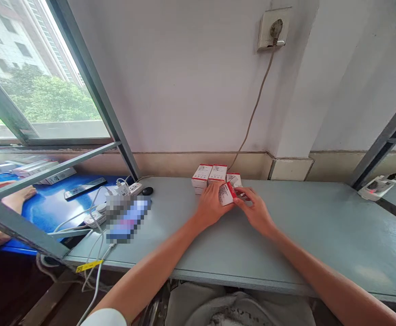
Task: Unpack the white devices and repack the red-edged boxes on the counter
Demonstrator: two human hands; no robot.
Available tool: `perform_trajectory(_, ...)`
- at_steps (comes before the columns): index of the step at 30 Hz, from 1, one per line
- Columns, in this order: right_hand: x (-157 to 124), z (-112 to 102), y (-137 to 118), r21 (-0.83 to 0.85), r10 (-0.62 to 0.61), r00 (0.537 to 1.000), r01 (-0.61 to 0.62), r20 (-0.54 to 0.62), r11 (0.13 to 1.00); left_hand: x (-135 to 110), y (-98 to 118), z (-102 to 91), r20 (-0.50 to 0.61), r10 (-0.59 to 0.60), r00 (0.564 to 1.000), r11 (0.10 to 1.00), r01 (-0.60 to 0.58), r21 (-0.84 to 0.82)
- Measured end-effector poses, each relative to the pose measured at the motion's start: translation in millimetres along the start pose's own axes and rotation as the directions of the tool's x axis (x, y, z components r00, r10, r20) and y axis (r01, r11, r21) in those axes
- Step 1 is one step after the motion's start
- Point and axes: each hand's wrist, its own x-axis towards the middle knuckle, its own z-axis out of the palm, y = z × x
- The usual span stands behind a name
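Red and white covered the small box (226,194), held in the fingers of both the left hand (212,203) and the right hand (255,212) toward the desk's (303,226) wall side; its contents were hidden. Similar cartons (217,173) stood just behind. Grey surface stretched rightward to a metal post (378,148); the front edge (252,283) ran beneath both forearms (164,252).

L hand (213,203) & held box (225,194) hide parts of far boxes (201,174); fine print too small to read. Phone (130,224) on left pixelated, screen unreadable. Other person's arms (16,200), partly behind metal frame (17,227), cut off at L edge; R forearm (320,268) cut off near right.
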Motion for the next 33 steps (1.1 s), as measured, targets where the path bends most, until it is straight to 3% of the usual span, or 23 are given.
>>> perform_trajectory(5, -0.2, -2.2, -3.1, 0.012, 0.06, 0.998, -0.06, 0.0, 0.998, -0.2, -0.8, -1.0, 0.03, -0.01, 1.0, 0.997, 0.012, -0.081)
perform_trajectory(14, 2.1, -1.4, 1.1, -0.036, 0.02, 0.997, -0.023, -0.077, 0.999, -0.7, -0.5, 0.0, 0.042, -0.041, 0.998, 0.995, 0.045, -0.095)
perform_trajectory(33, -0.1, -2.2, -2.9, -0.059, 0.038, 0.996, -0.043, -0.08, 0.997, -0.6, -2.5, -0.7, 0.051, 0.004, 0.999, 0.993, 0.002, -0.117)
